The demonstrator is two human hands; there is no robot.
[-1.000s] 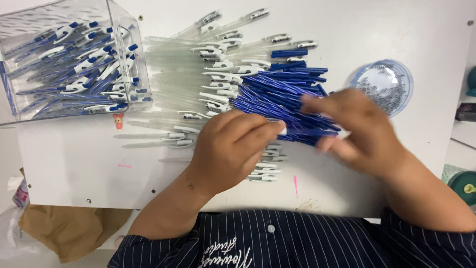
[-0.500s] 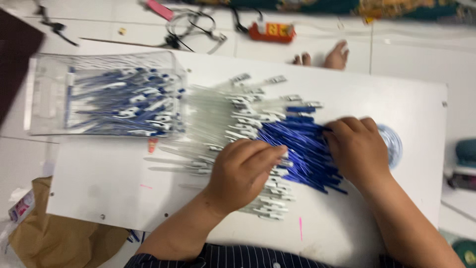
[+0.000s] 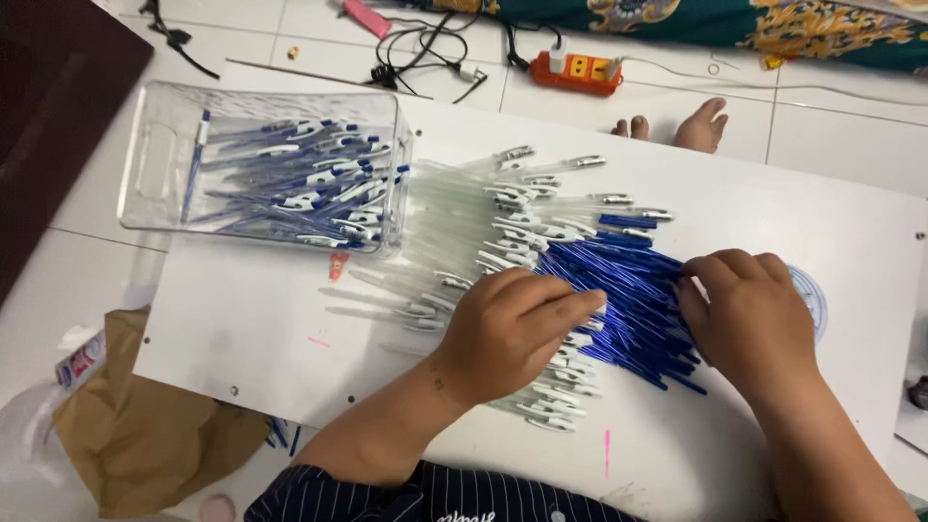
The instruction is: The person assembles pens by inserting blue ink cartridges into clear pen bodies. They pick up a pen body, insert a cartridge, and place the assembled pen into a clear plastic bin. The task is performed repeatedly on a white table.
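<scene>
A heap of blue pen refills [image 3: 619, 295] lies on a white board [image 3: 242, 329], beside a spread of clear pen barrels [image 3: 483, 217] with clips. My left hand [image 3: 512, 329] rests palm down on the barrels, its fingers reaching to the edge of the blue refills. Whether it grips one is hidden. My right hand [image 3: 749, 319] lies on the right end of the refill heap, fingers curled over it.
A clear plastic box [image 3: 159, 169] with several assembled blue pens stands at the board's far left. A round clear lid [image 3: 810, 295] peeks out behind my right hand. Another person's toes [image 3: 677, 124], an orange power strip [image 3: 578, 70] and cables lie beyond. Brown paper [image 3: 145, 435] is on the floor at left.
The view has tilted up and back, showing more floor beyond the board. My right hand has slid to the right end of the refills; my left hand stays on the barrels.
</scene>
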